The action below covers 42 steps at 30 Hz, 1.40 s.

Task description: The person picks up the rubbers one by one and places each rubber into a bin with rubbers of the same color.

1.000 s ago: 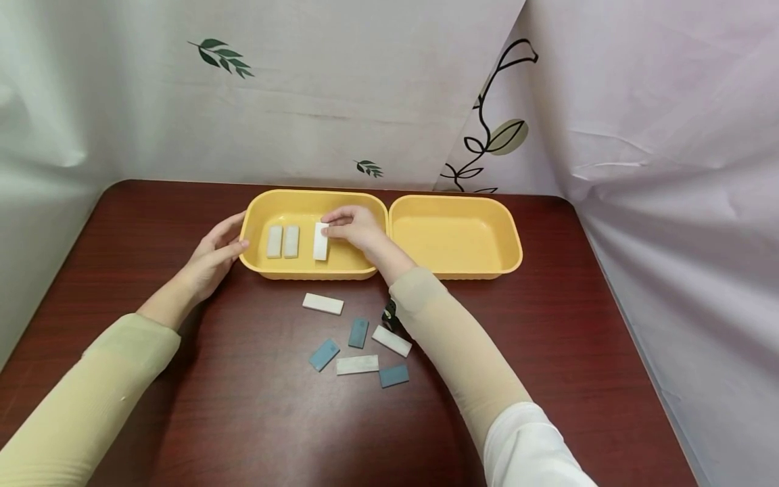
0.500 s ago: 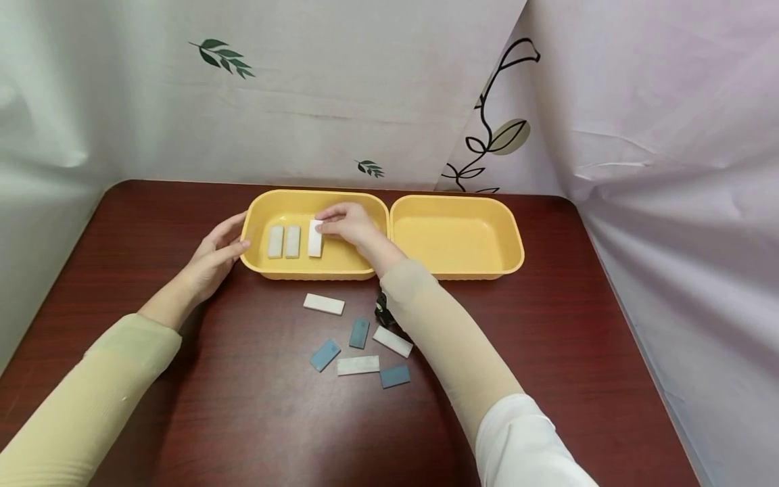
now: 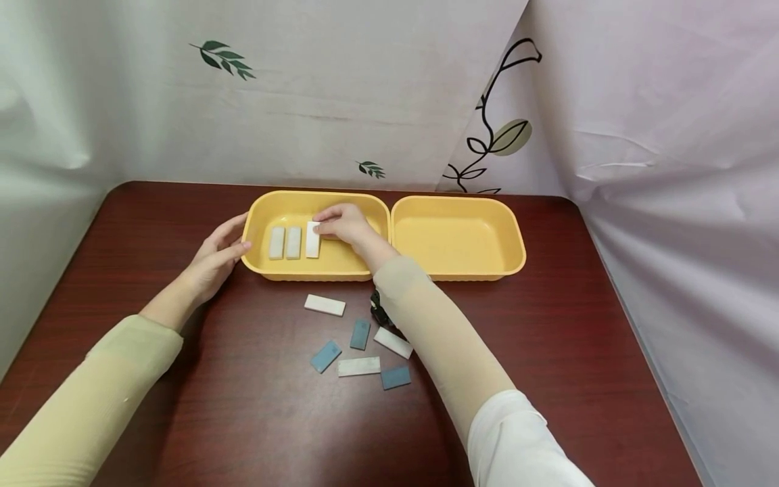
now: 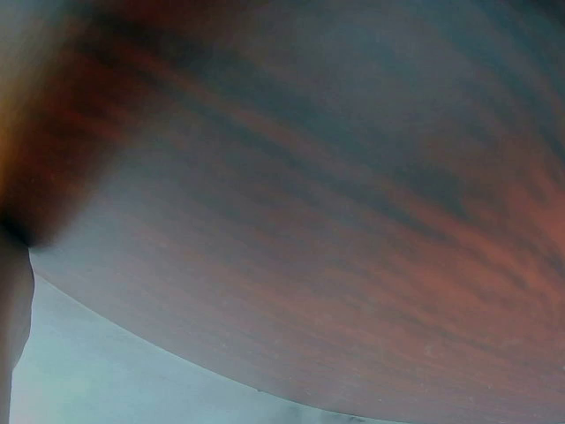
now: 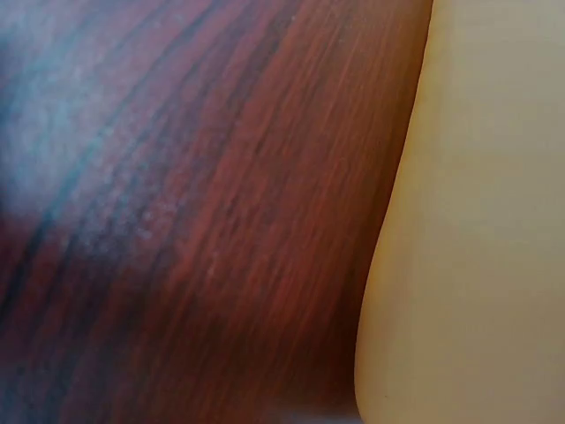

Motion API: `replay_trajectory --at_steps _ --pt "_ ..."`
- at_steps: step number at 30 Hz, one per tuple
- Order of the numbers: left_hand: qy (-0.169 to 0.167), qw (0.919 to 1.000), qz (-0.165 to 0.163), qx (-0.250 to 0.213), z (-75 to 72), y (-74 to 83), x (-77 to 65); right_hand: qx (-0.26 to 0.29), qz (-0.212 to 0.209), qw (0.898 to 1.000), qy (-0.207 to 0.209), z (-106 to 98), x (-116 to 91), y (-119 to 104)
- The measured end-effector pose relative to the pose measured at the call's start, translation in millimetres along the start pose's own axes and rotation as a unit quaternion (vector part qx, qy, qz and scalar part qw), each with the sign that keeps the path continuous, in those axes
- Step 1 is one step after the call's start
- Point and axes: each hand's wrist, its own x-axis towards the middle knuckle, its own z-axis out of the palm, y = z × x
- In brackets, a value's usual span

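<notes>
In the head view my right hand [image 3: 345,224] pinches a white rectangular tile [image 3: 312,242] by its upper right side, inside the left yellow tray [image 3: 316,276]. Two pale grey tiles, one at the left [image 3: 276,243] and one beside it [image 3: 293,243], lie parallel on the tray floor, just left of the white one. My left hand [image 3: 213,260] rests against the left end of this tray, thumb at the rim and fingers along the outer wall. Neither wrist view shows the tiles; the right one has a yellow tray wall [image 5: 477,221] beside the tabletop.
A second yellow tray [image 3: 458,276] adjoins the first on the right. In front, on the dark red table [image 3: 262,406], lie several loose tiles: a white tile [image 3: 325,305], a blue tile [image 3: 326,356] and others. A black object [image 3: 380,310] shows beside my right sleeve.
My right hand has carried the white tile a little leftward, nearer the two grey tiles. The left hand keeps its place at the tray's end.
</notes>
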Motion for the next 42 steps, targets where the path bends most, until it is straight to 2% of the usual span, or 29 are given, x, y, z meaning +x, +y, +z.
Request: replay_trajectory --at_steps 10,17,21,27,42 --pt "-0.001 1.0000 0.005 -0.003 -1.0 -0.7 -1.6 -0.034 -0.002 0.999 -0.001 2 4 3" --pt "-0.002 1.0000 0.006 0.003 -1.6 -1.1 -1.1 -0.061 -0.024 0.998 0.002 3 5 5" --pt "-0.003 1.0000 0.003 0.004 -1.3 -1.0 -0.9 -0.126 -0.046 0.991 0.016 2 7 7" --pt "-0.004 1.0000 0.006 0.000 -0.1 -1.3 -0.2 -0.231 -0.069 0.970 0.033 1 8 7" --pt "-0.006 0.9999 0.011 -0.003 0.4 -1.4 1.1 -0.290 -0.081 0.953 0.027 -1 11 7"
